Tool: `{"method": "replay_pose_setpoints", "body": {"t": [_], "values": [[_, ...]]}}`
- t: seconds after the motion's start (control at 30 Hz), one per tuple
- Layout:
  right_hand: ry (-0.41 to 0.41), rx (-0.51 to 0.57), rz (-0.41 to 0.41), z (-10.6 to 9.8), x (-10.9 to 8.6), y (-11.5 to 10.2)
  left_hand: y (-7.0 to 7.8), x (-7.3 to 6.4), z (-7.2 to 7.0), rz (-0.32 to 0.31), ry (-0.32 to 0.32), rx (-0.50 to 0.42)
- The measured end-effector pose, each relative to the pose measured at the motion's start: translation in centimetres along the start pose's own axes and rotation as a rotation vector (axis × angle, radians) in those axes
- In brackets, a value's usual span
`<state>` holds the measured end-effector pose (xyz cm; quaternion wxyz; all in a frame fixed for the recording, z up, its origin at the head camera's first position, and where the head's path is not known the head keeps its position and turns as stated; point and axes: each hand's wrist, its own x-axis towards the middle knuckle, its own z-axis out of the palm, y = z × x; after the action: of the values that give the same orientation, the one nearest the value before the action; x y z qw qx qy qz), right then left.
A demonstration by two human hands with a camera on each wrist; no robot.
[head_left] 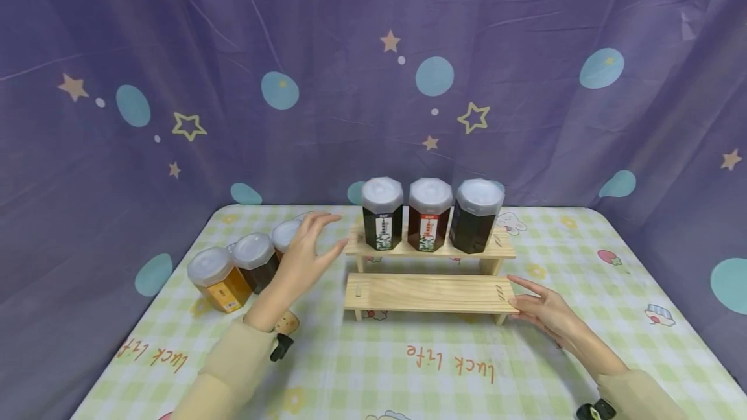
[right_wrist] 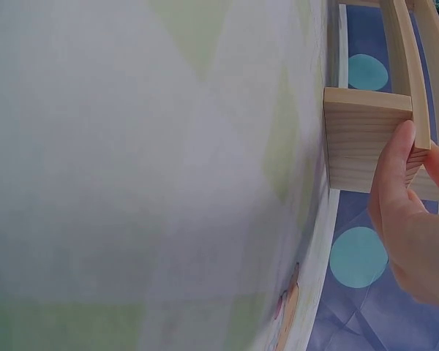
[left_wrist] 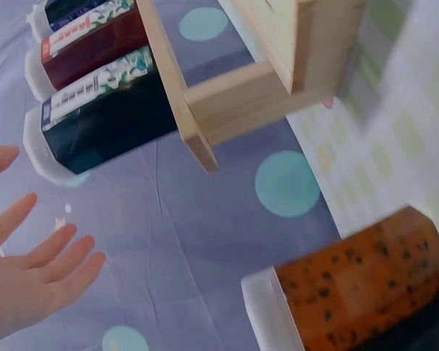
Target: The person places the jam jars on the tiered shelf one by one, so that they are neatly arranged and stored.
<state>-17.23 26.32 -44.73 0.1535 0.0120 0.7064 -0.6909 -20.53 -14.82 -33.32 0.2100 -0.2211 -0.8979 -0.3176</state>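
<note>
A two-tier wooden display rack (head_left: pixel 426 293) stands on the table, three hexagonal jars with white lids on its upper step: a dark jar (head_left: pixel 382 222), a dark red jar (head_left: pixel 428 222) and another dark jar (head_left: pixel 471 225). My left hand (head_left: pixel 300 261) is raised left of the rack, fingers spread and holding nothing; the left wrist view shows its fingers (left_wrist: pixel 58 252) apart from the jars. With thumb and fingers, my right hand (head_left: pixel 548 313) pinches the right end of the lower step, as the right wrist view shows at the board edge (right_wrist: pixel 421 131).
At the left stand an amber jar (head_left: pixel 224 287), a dark jar (head_left: pixel 257 264) and a third jar (head_left: pixel 284 235), partly behind my left hand. A green checked cloth (head_left: pixel 350 368) covers the table. A purple patterned curtain (head_left: pixel 350 83) hangs behind.
</note>
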Motion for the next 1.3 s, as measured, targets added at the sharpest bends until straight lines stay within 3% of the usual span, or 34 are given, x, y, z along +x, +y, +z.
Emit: {"method": "replay_pose_setpoints", "body": {"t": [0.13, 0.37, 0.73, 0.9, 1.1, 1.3], "values": [[-0.004, 0.005, -0.002, 0.0, 0.0, 0.0, -0.8, -0.8, -0.9, 0.023, 0.000, 0.032], [-0.006, 0.008, -0.005, 0.0, 0.0, 0.0, -2.3, -2.3, -2.8, -0.021, -0.008, 0.002], [-0.009, -0.015, -0.006, -0.1, 0.0, 0.0, -5.2, -4.3, -4.9, 0.003, 0.112, 0.066], [-0.011, -0.014, -0.006, -0.1, 0.0, 0.0, -6.0, -5.2, -5.9, -0.060, 0.068, 0.091], [-0.007, -0.018, -0.004, -0.1, 0.1, 0.1, -7.0, -6.0, -6.9, -0.085, 0.032, 0.119], [0.000, -0.024, 0.004, -0.1, 0.2, 0.1, -7.9, -6.8, -7.8, -0.099, 0.043, 0.154]]}}
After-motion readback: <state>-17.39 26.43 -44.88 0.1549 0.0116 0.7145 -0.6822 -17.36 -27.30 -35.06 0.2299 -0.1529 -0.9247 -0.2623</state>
